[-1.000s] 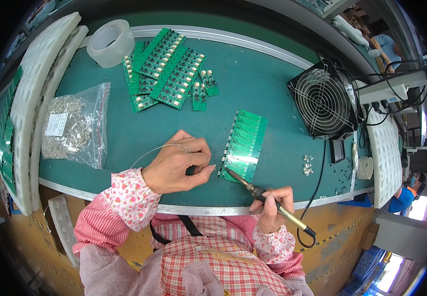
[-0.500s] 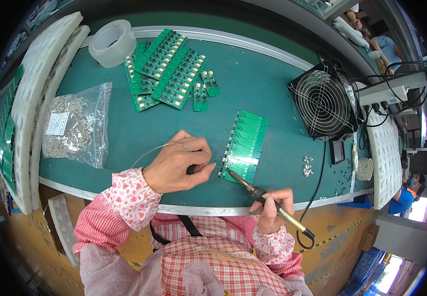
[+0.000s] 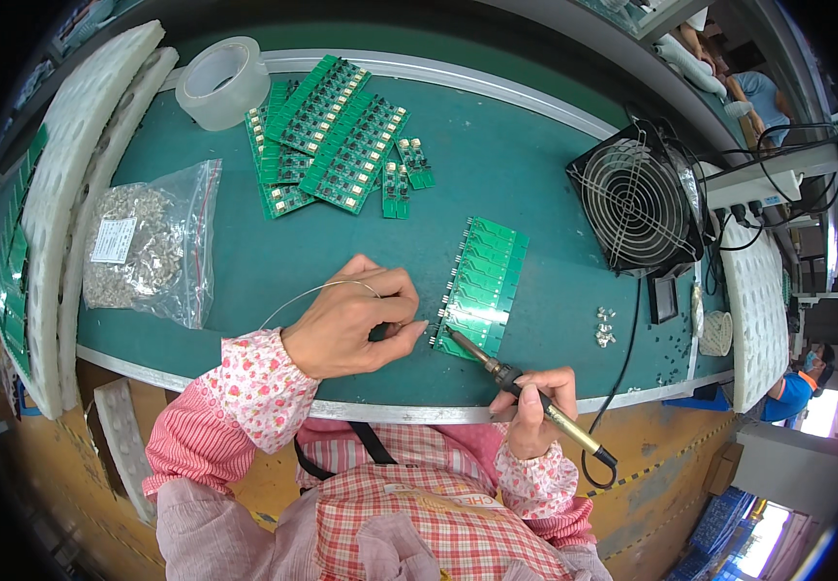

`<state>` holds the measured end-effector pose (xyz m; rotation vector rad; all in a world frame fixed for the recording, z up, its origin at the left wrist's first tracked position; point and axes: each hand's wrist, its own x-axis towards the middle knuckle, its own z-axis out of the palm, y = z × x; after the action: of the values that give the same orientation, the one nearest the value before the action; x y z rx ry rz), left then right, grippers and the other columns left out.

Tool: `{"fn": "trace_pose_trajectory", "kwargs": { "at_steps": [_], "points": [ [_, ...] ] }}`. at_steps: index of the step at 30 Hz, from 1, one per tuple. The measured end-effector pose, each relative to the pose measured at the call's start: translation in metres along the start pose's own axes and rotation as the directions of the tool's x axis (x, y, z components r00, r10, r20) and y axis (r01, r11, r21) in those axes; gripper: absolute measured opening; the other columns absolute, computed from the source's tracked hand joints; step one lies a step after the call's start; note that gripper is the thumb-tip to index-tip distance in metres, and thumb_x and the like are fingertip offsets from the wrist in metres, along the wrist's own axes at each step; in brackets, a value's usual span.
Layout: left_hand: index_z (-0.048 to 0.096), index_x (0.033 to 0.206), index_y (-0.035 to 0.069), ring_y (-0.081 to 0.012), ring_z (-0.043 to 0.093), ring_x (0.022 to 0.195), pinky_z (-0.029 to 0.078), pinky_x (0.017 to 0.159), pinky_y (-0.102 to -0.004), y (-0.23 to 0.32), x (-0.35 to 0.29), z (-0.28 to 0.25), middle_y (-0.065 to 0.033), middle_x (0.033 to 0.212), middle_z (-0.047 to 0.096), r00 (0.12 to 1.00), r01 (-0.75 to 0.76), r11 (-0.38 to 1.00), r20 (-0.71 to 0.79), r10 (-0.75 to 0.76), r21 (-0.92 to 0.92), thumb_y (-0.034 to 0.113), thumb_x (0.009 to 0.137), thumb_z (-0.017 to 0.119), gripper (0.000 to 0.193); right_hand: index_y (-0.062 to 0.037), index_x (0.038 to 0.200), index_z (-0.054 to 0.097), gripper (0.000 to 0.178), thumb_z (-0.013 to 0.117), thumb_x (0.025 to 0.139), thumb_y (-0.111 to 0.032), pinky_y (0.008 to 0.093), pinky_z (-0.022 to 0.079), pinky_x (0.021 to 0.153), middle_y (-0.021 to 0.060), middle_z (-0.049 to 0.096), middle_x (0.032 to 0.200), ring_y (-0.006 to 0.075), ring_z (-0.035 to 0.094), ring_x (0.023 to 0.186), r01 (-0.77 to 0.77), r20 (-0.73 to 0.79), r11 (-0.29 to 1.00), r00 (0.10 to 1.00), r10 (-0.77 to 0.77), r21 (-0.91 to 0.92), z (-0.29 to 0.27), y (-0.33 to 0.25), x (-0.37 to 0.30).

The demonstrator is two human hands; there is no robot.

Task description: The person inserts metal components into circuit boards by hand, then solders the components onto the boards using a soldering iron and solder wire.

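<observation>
My right hand (image 3: 539,412) is closed around the handle of a soldering iron (image 3: 574,432). The iron's tip rests at the lower left part of a green circuit board panel (image 3: 485,276), which lies flat with a row of pins along its left edge. To the left of that panel, my left hand (image 3: 353,321) pinches a thin solder wire (image 3: 295,295). The wire loops over the back of the hand, and its working end near the fingertips is too small to make out.
Stacked circuit boards (image 3: 346,155) lie at the back, near a clear tape roll (image 3: 222,85). A bag of small parts (image 3: 143,247) sits left. On the right are a black fan (image 3: 635,201), loose small parts (image 3: 604,327) and the iron's cord (image 3: 622,373). Foam trays (image 3: 80,194) stand far left.
</observation>
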<state>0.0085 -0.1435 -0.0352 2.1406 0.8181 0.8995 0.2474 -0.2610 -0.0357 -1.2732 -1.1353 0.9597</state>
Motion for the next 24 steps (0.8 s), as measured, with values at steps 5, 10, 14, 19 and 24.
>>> {"fn": "trace_pose_trajectory", "kwargs": {
  "at_steps": [5, 10, 14, 19, 24],
  "points": [
    [0.058, 0.069, 0.007, -0.0170, 0.055, 0.069, 0.036, 0.075, -0.0335, -0.001, -0.001, 0.001, -0.0004, 0.076, 0.052, 1.000, -0.009, 0.999, 0.015, 0.009, 0.031, 0.013, 0.081, 0.071, 0.019, 0.0002, 0.096, 0.050, 0.017, 0.058, 0.093, -0.014, 0.0274, 0.054, 0.051, 0.0129, 0.065, 0.077, 0.0164, 0.066, 0.058, -0.004, 0.003, 1.000, 1.000, 0.004, -0.016, 0.000, -0.001, 0.000],
    [0.059, 0.071, 0.007, -0.0171, 0.056, 0.072, 0.036, 0.076, -0.0335, -0.001, 0.000, 0.000, -0.0004, 0.077, 0.052, 1.000, -0.008, 1.000, 0.029, 0.008, 0.022, 0.014, 0.082, 0.070, 0.017, -0.0002, 0.096, 0.050, 0.020, 0.060, 0.093, -0.017, 0.0273, 0.053, 0.052, 0.0122, 0.065, 0.075, 0.0157, 0.066, 0.058, -0.004, 0.030, 0.999, 1.000, 0.006, -0.052, 0.000, -0.003, 0.001],
    [0.059, 0.072, 0.007, -0.0169, 0.056, 0.071, 0.036, 0.076, -0.0334, -0.001, -0.001, 0.001, -0.0004, 0.077, 0.052, 1.000, -0.013, 0.999, 0.024, 0.012, 0.034, 0.014, 0.082, 0.070, 0.016, -0.0002, 0.097, 0.050, 0.020, 0.060, 0.093, -0.017, 0.0273, 0.053, 0.052, 0.0120, 0.065, 0.075, 0.0156, 0.066, 0.058, -0.004, 0.023, 0.999, 1.000, 0.005, -0.045, 0.001, -0.004, 0.001],
    [0.062, 0.067, 0.007, -0.0155, 0.057, 0.073, 0.038, 0.078, -0.0323, 0.001, -0.001, -0.002, 0.0009, 0.081, 0.059, 0.997, 0.052, 0.998, 0.063, -0.054, 0.033, 0.010, 0.079, 0.073, 0.016, -0.0002, 0.097, 0.050, 0.019, 0.059, 0.093, -0.016, 0.0267, 0.052, 0.050, 0.0117, 0.063, 0.074, 0.0153, 0.065, 0.057, 0.011, 0.018, 0.999, 1.000, -0.010, -0.050, 0.000, -0.001, 0.001],
    [0.061, 0.066, 0.007, -0.0147, 0.057, 0.073, 0.038, 0.078, -0.0318, 0.002, -0.002, -0.003, 0.0012, 0.080, 0.059, 0.997, 0.058, 0.998, 0.053, -0.060, 0.034, 0.009, 0.078, 0.073, 0.016, -0.0002, 0.094, 0.048, 0.021, 0.059, 0.092, -0.018, 0.0262, 0.049, 0.046, 0.0114, 0.059, 0.072, 0.0143, 0.059, 0.050, 0.044, -0.109, 0.996, 0.993, -0.036, 0.076, 0.000, 0.007, -0.005]
  ]
}}
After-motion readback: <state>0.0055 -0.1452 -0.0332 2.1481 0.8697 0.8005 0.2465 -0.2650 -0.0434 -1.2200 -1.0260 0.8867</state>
